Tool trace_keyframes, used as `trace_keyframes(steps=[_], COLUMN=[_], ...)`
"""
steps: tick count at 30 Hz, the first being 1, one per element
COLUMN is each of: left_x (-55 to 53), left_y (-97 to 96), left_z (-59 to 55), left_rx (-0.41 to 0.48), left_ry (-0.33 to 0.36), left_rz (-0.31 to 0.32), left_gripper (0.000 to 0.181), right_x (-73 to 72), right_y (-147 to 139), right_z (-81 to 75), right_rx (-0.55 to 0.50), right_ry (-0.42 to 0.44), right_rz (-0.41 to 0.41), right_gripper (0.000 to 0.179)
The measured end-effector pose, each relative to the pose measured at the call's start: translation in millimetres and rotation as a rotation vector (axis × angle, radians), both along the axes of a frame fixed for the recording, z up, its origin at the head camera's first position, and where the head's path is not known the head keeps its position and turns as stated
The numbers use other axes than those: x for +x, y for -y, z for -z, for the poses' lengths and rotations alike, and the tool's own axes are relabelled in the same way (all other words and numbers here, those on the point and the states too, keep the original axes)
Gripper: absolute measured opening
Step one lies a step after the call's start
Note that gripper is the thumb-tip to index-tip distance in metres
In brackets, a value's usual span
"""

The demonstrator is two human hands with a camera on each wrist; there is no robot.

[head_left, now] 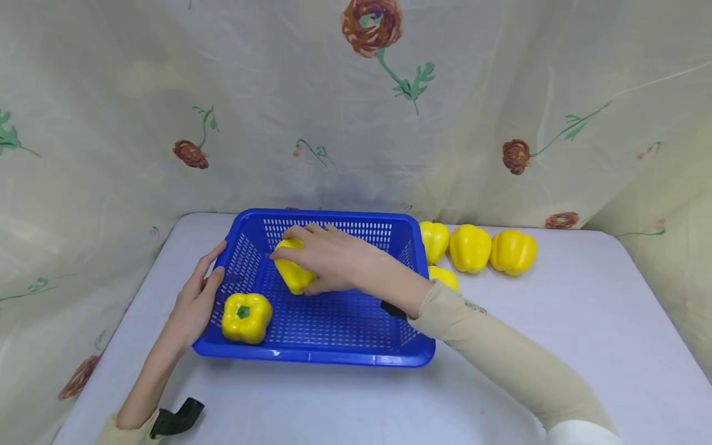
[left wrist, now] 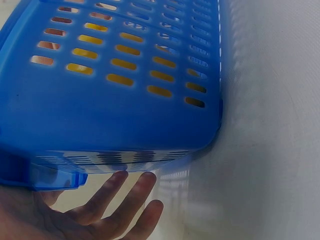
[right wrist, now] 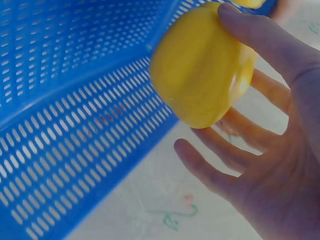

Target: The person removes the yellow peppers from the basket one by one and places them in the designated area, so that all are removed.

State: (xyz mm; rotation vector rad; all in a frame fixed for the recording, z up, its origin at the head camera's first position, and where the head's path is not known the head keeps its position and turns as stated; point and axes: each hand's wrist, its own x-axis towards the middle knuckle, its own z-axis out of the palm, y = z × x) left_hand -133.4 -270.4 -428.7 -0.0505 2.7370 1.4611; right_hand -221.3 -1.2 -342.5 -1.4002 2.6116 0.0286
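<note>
A yellow bell pepper [head_left: 293,270] is gripped by my right hand [head_left: 339,259] over the inside of a blue plastic basket [head_left: 311,358]. The right wrist view shows my thumb and fingers around the sides of this bell pepper [right wrist: 200,65]. My left hand [head_left: 194,306] holds the basket's left rim, with the thumb at the edge; its fingers [left wrist: 137,192] reach along the outside wall in the left wrist view. Another yellow bell pepper [head_left: 247,318], its green stem facing up, sits in the basket's near left corner.
To the right of the basket, several more yellow bell peppers [head_left: 470,248] stand on the white-covered table [head_left: 584,321]. One of them [head_left: 444,277] is partly hidden by the basket and my right arm. A flowered curtain [head_left: 267,123] hangs behind the table.
</note>
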Motion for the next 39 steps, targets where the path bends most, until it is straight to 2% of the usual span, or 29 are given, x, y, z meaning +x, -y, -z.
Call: trace_keyframes(steps=[5, 13, 23, 27, 33, 39], left_x=[0.2, 1.1, 1.6, 0.2, -1.3, -0.3], left_y=[0.3, 2.2, 1.6, -0.8, -1.2, 0.8], left_z=[0.4, -1.5, -2.0, -1.5, -0.3, -0.7], left_rx=[-0.005, 0.004, 0.014, 0.018, 0.011, 0.002], left_ry=[0.005, 0.013, 0.006, 0.02, 0.022, 0.023], left_rz=[-0.003, -0.005, -0.003, -0.003, -0.005, -0.005], left_gripper=[0.057, 0.057, 0.057, 0.057, 0.057, 0.058], right_x=[8.6, 21.7, 32.0, 37.9, 46.0, 53.8], right_y=[-23.4, -65.4, -119.5, -144.6, -180.7, -212.4], right_z=[-11.5, -24.3, -29.1, -31.7, -32.1, -24.6], right_rx=[-0.043, -0.081, -0.203, -0.225, -0.231, -0.224], right_ry=[0.006, -0.033, -0.04, -0.075, -0.078, -0.119], right_rz=[0.038, 0.104, 0.2, 0.233, 0.304, 0.37], right_gripper=[0.073, 0.073, 0.076, 0.077, 0.076, 0.077])
